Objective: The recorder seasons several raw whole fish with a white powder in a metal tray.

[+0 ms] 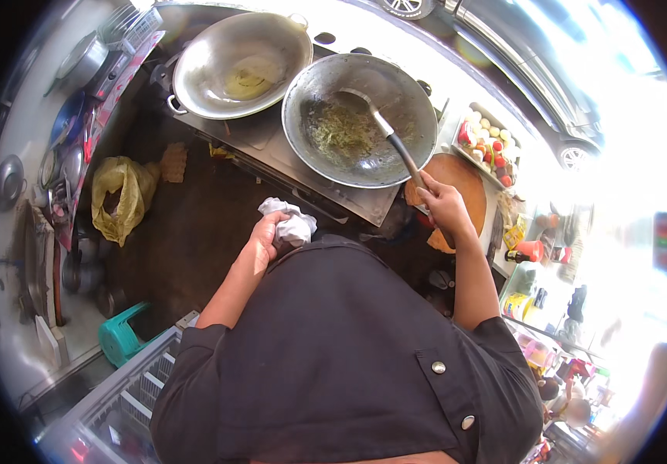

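Observation:
My right hand (445,204) grips the handle of a long ladle or wok spatula (396,139). The tool's metal head rests inside a large dark wok (409,95) on the stove. Chopped greenish bits (342,129) lie in oil at the bottom of this wok. A crumpled white cloth (294,223) is bunched in my left hand (265,235), held low in front of the stove. To the left of the dark wok, a second, shinier metal wok (209,64) holds a shallow pool of yellowish oil (250,78).
Right of the stove (368,209) are a round wooden chopping board (467,180) and a tray of vegetables (487,145). A yellow plastic bag (122,194) stands on the floor at left. Behind it runs a shelf with pots (81,55). Green stacked stools (119,336) stand lower left.

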Action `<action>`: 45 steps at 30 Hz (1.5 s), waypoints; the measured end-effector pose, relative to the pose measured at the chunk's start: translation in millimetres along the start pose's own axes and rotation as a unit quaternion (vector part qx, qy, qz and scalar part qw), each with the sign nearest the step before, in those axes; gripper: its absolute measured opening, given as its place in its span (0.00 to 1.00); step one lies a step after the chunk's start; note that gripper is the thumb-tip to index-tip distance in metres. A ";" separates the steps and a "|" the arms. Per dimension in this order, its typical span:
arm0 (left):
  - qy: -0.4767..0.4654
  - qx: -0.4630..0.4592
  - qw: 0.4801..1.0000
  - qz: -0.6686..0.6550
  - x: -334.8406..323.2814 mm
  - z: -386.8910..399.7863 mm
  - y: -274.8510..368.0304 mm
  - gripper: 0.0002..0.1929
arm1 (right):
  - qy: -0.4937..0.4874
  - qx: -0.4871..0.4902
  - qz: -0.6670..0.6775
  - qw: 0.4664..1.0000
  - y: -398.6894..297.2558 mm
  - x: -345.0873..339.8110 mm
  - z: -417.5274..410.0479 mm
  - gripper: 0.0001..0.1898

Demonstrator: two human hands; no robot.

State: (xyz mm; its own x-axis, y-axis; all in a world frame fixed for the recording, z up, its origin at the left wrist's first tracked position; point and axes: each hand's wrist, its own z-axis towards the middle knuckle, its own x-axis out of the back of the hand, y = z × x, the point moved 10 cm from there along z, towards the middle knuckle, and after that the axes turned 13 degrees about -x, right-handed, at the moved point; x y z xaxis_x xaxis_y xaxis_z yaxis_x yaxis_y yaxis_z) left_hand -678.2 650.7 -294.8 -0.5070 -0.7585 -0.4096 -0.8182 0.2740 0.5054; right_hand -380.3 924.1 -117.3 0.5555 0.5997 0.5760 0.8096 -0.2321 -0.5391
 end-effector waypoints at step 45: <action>0.022 -0.077 0.995 -0.057 54.3 10.1 -4.1 0.15 | 0.086 0.125 -0.119 0.981 -50.4 -3.9 17.6 0.31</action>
State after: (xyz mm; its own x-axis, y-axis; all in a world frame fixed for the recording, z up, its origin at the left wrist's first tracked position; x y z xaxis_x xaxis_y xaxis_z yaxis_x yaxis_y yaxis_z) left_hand -705.2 614.4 -326.7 -0.3980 -0.8056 -0.4389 -0.8165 0.0929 0.5698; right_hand -426.7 946.9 -103.3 0.3967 0.4718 0.7874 0.8609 0.1064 -0.4975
